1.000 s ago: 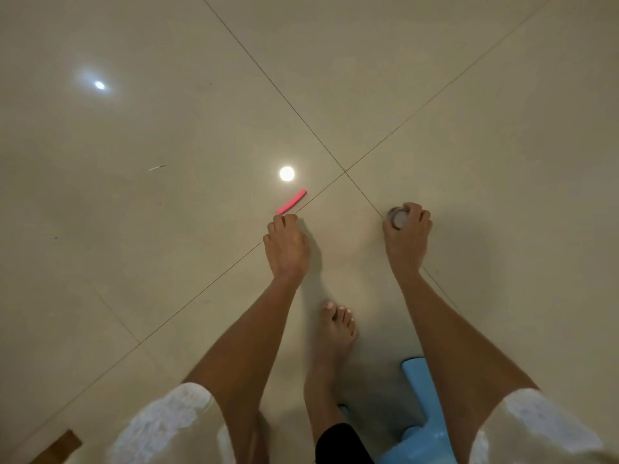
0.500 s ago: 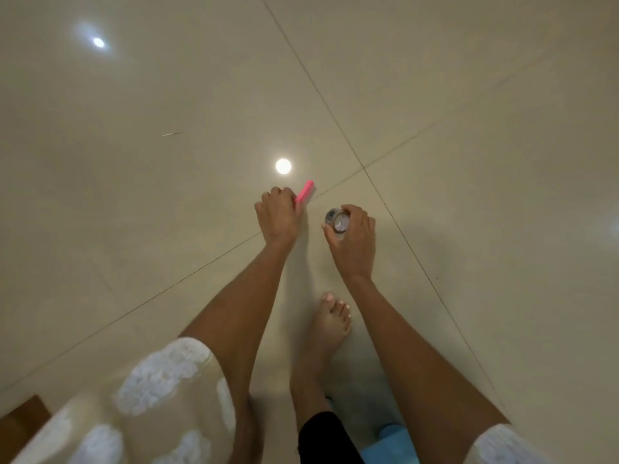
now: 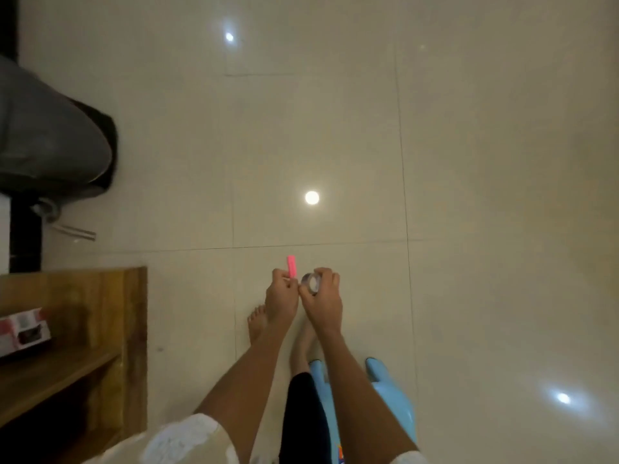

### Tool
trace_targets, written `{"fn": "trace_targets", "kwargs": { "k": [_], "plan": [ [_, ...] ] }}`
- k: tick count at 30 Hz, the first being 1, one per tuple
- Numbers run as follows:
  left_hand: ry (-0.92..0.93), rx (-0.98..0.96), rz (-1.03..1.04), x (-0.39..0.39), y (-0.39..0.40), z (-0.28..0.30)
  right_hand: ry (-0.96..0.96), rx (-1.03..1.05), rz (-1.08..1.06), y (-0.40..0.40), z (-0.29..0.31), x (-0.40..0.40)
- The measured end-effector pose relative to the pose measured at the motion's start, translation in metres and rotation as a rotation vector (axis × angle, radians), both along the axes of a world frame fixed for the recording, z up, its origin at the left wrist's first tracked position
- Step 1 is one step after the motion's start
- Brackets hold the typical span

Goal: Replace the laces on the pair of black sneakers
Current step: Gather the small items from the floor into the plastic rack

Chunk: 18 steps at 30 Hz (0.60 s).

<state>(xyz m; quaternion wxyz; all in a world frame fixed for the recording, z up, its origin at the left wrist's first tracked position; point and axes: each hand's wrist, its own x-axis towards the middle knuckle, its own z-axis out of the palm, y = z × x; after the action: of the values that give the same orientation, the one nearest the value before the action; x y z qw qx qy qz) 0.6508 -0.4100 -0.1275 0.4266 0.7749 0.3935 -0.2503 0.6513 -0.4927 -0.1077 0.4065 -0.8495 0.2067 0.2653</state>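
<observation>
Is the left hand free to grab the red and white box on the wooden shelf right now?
Probably not as things stand. The left hand grips a pink stick beside the right hand, which holds a tape roll. The box sits well off to the left on the shelf.

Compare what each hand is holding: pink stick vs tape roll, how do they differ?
The pink stick is straight, flat and opaque; the tape roll is a ring, clear and greyish. The left hand grips the stick's lower end, upright; the right hand curls round the roll's rim. Both are small and held off the floor.
</observation>
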Motion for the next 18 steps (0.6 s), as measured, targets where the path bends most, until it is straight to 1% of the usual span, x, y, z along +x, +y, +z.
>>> {"fn": "trace_targets", "kwargs": {
  "k": [4, 9, 12, 14, 16, 18],
  "plan": [
    [-0.011, 0.042, 0.181, -0.041, 0.050, 0.052, -0.017, 0.014, 0.187, 0.059, 0.056, -0.021],
    [-0.048, 0.068, 0.442, -0.084, 0.102, 0.098, -0.049, 0.029, 0.473, 0.122, 0.091, -0.042],
    [-0.042, 0.113, 0.471, -0.109, 0.135, 0.128, -0.089, 0.017, 0.614, 0.161, 0.111, -0.061],
    [-0.076, 0.138, 0.523, -0.133, 0.160, 0.146, -0.123, 0.032, 0.660, 0.189, 0.131, -0.083],
    [-0.086, 0.177, 0.562, -0.156, 0.183, 0.163, -0.139, 0.033, 0.674, 0.211, 0.147, -0.108],
    [-0.080, 0.217, 0.612, -0.191, 0.210, 0.182, -0.150, 0.035, 0.732, 0.240, 0.165, -0.140]
  ]
}}
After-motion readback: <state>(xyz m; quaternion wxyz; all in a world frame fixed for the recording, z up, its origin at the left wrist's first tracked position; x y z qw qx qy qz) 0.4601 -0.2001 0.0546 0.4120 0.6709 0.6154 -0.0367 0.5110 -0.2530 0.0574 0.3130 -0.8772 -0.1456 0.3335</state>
